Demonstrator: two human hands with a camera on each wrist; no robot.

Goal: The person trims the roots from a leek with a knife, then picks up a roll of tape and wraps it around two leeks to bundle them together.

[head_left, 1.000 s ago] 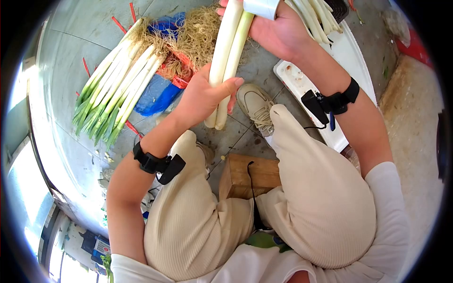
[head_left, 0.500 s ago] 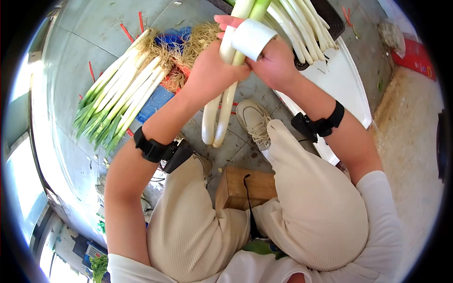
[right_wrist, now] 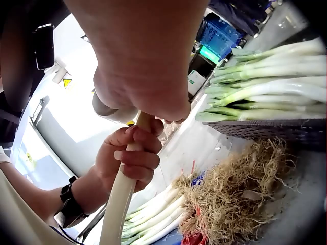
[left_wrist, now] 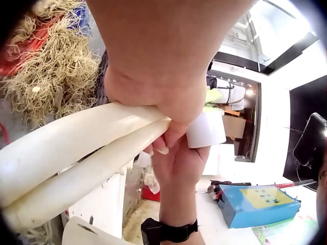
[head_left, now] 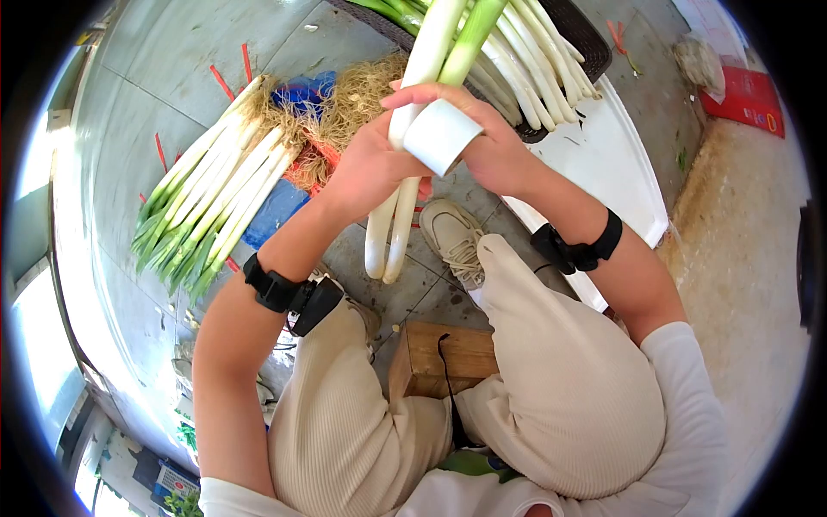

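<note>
Two long leeks (head_left: 382, 241) stand tilted before me in the head view, white ends down, greener stems up. My left hand (head_left: 366, 168) grips them low on the white part; its curled fingers (right_wrist: 143, 158) show round a stem in the right wrist view. Just above, my right hand (head_left: 500, 151) holds a white roll (head_left: 442, 138), like wide tape, against the stems. Its outstretched fingers (head_left: 431, 91) reach across the leeks, while the thumb is hidden by the roll. The left wrist view shows the roll (left_wrist: 206, 130) close beside the left hand.
More leeks (head_left: 220, 177) lie on the floor at left, beside a heap of roots (head_left: 366, 86). A dark basket (head_left: 596, 39) of leeks stands at upper right, by a white board (head_left: 603, 159). A wooden block (head_left: 439, 358) is between my legs.
My right hand has turned from palm up to reaching across the leeks, bringing the roll down towards my left hand. The leeks' white ends sit lower in the head view.
</note>
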